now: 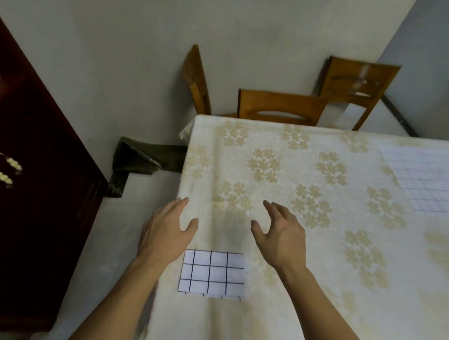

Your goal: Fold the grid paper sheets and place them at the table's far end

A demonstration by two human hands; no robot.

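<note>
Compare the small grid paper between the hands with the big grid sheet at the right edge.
The small grid paper is compact, apparently folded, with bold black lines and few cells; the big grid sheet lies spread out, with faint thin lines and many cells. The small one lies near the person, the big one farther away and cut off by the frame. Both are white and flat on the tablecloth.

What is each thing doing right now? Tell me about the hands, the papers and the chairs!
Left hand: open, empty, over the table's left edge.
Right hand: open, fingers spread, empty, above the cloth.
Small grid paper: lying flat near the front of the table, between the forearms, not held.
Large grid paper: spread flat at the right side, untouched.
Tablecloth: spread over the table.
Chairs: standing at the table's far end, unoccupied.
</note>
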